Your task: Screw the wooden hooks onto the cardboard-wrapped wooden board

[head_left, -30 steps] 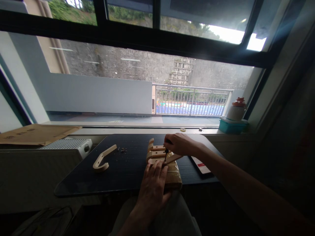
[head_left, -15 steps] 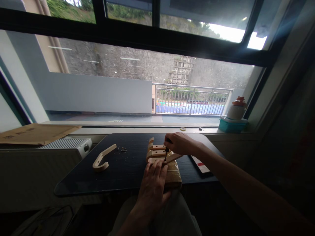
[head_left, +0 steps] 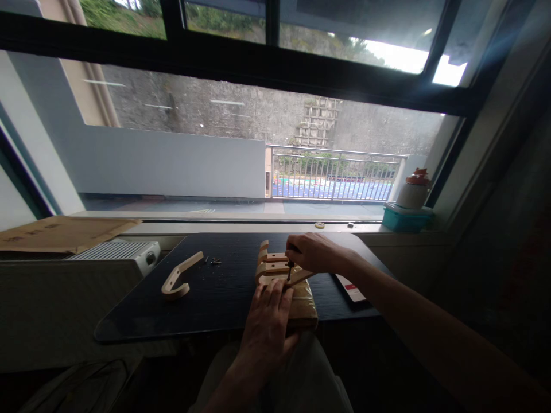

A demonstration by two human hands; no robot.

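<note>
Near the centre of the frame, the right hand (head_left: 306,252) is closed around the dark handle of a screwdriver (head_left: 291,265), which stands nearly upright with its tip down at the nearest wooden hook (head_left: 297,279). The left hand (head_left: 266,318), lower centre, lies back upward with its fingers stretched forward onto that same hook (whether it grips the wood or only presses on it, I cannot tell). The nearest hook is the front one in a row of pale wooden hooks (head_left: 276,257), curled ends toward the left, right of centre on the dark tabletop (head_left: 206,312). A tape-wrapped brown parcel (head_left: 305,310) lies at the near edge, just beside the left hand's fingers. Left of centre, well apart from the row, a loose wooden hook (head_left: 174,282) rests on its side, and a few small screws (head_left: 216,261) are scattered near its upper end. Under the right forearm, at centre right, a flat white-and-red item (head_left: 350,288) is partly covered. Farther right, on the windowsill (head_left: 241,229), a white container with an orange top (head_left: 412,194) stands on a teal box (head_left: 404,219).
</note>
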